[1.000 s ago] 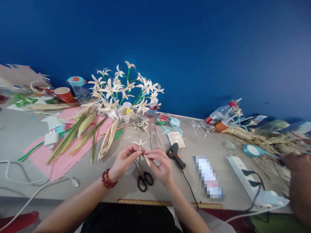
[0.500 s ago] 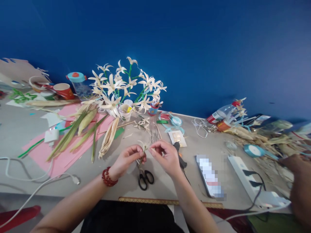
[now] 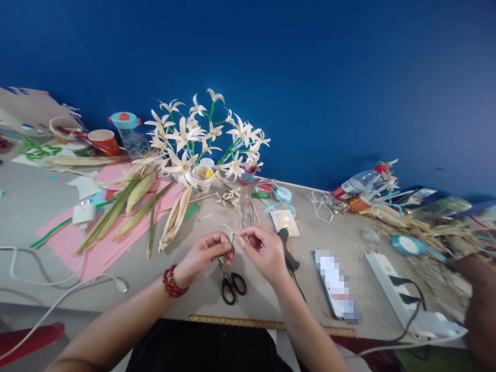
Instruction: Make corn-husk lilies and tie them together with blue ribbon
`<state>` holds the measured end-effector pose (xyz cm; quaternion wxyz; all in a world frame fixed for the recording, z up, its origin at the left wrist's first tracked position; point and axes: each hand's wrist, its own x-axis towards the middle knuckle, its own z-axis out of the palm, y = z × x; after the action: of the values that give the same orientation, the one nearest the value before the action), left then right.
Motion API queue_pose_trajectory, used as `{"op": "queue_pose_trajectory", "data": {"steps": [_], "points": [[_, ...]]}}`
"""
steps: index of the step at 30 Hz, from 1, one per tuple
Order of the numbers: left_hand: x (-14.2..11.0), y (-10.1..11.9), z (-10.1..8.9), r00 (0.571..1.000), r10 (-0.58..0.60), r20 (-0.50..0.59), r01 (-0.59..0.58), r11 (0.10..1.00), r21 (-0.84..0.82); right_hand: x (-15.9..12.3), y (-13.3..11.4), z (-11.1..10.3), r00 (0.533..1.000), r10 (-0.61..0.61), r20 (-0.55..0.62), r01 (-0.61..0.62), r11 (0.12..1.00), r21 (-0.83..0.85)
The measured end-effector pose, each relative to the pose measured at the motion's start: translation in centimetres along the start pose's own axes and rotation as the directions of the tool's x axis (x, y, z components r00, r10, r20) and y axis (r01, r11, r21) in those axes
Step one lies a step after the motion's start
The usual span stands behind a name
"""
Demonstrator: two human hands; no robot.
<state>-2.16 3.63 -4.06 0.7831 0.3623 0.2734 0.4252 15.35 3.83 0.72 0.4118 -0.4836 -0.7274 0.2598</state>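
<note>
Head view. Small pale flower [image 3: 228, 230]: is lying between the two hands over the near middle of the surface [image 3: 263, 300]; its long axis is running far to near, petals facing far, thin stem [image 3: 223, 265] slanting near and slightly left above the scissors [image 3: 233, 287]. Left hand [image 3: 207, 251]: is sitting nearer, its grip pinching the stem just under the petals. Right hand [image 3: 264, 251]: is standing just right of the flower, its grip pressing thumb and forefinger on a pale strip [image 3: 238, 237], too small to make out where it is joining. Glue gun [image 3: 290, 253]: is lying right of the right hand, partly hidden. White flower bunch [image 3: 184, 135]: is standing far, to the left.
</note>
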Motion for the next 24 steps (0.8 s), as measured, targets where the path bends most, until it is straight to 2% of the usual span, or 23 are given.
{"op": "queue_pose_trajectory", "data": {"steps": [24], "points": [[0.0, -0.14, -0.09, 1.0, -0.019, 0.016, 0.02, 0.999, -0.025, -0.29, -0.37, 0.15, 0.99, -0.138, 0.01, 0.137, 0.967, -0.215]]}}
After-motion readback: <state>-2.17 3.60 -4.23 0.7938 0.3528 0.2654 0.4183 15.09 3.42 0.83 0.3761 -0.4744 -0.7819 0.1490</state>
